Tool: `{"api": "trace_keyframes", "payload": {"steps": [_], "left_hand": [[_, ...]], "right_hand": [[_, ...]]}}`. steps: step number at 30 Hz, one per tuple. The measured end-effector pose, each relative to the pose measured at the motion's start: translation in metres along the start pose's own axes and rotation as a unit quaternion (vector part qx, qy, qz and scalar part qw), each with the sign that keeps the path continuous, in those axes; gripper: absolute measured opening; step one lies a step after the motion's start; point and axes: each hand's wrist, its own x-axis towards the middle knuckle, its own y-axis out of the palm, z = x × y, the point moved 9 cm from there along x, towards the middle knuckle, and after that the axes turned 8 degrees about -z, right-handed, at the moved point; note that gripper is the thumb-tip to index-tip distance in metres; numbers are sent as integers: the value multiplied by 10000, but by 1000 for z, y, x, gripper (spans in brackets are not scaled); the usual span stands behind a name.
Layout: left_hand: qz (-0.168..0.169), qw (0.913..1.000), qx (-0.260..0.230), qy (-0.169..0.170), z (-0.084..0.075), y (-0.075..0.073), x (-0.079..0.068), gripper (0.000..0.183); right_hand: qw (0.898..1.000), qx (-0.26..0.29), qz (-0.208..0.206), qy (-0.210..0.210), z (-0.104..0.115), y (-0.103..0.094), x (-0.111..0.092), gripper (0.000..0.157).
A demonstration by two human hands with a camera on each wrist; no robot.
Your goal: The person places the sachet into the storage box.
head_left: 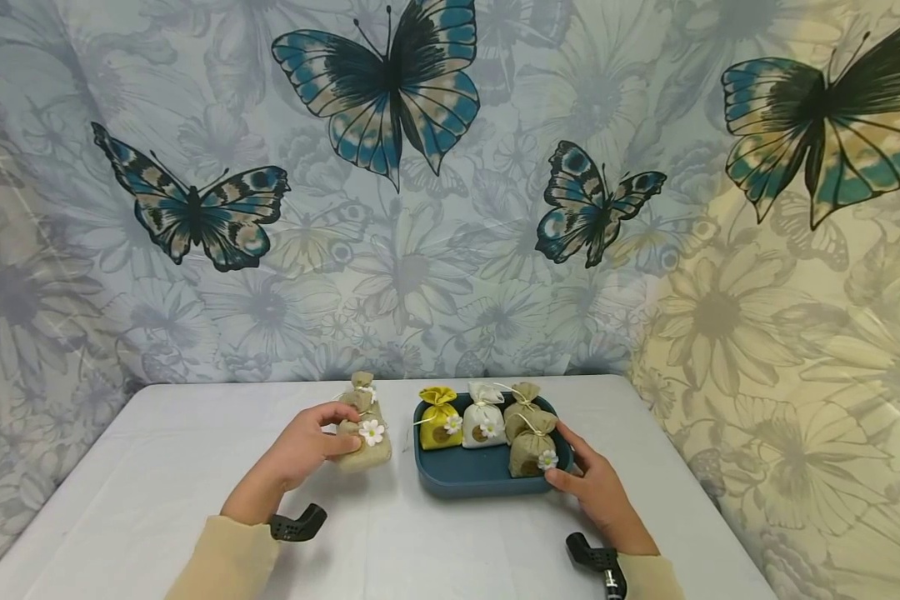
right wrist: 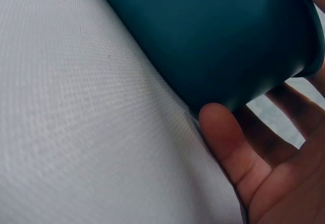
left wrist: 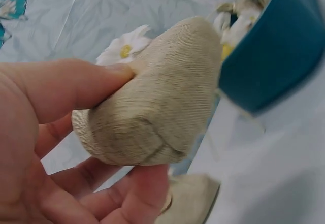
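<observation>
My left hand (head_left: pixel 303 446) pinches a beige drawstring sachet (left wrist: pixel 152 102) between thumb and fingers; a white daisy decorates it. Beneath it, another beige sachet (head_left: pixel 367 457) lies on the table, partly covered by the held one. To the right stands a blue tray (head_left: pixel 480 486), whose right front corner my right hand (head_left: pixel 600 482) grips, thumb in front and fingers round the side. Inside the tray are a yellow sachet (head_left: pixel 433 421) at left, a white sachet (head_left: pixel 483 423) beside it, and two beige ones at right, the nearer beige sachet (head_left: pixel 528 454) overlapping the farther.
A white cloth (head_left: pixel 390 550) covers the table. Behind it hangs a backdrop (head_left: pixel 420 275) printed with flowers and butterflies. Black wrist cameras are worn on the left wrist (head_left: pixel 298 524) and the right wrist (head_left: pixel 596 557).
</observation>
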Motion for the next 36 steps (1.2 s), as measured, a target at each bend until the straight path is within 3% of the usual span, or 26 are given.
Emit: {"api": "trace_keyframes", "payload": {"steps": [9,19,28,36], "left_hand": [[-420,9991,-65,-26,-18,30,3,33],[-136,9992,-291,221,-34,69,9,31],[133,9991,-145,379,-40,104,15,30],[234,9985,230,439,-42,124,19,28]], "right_hand": [[9999,78,-6,83,0,0,0,78],[9999,87,-16,77,-2,-1,0,78],[9999,41,-57,96,-2,-1,2,79],[9998,41,-38,178,-4,-1,2,79]]}}
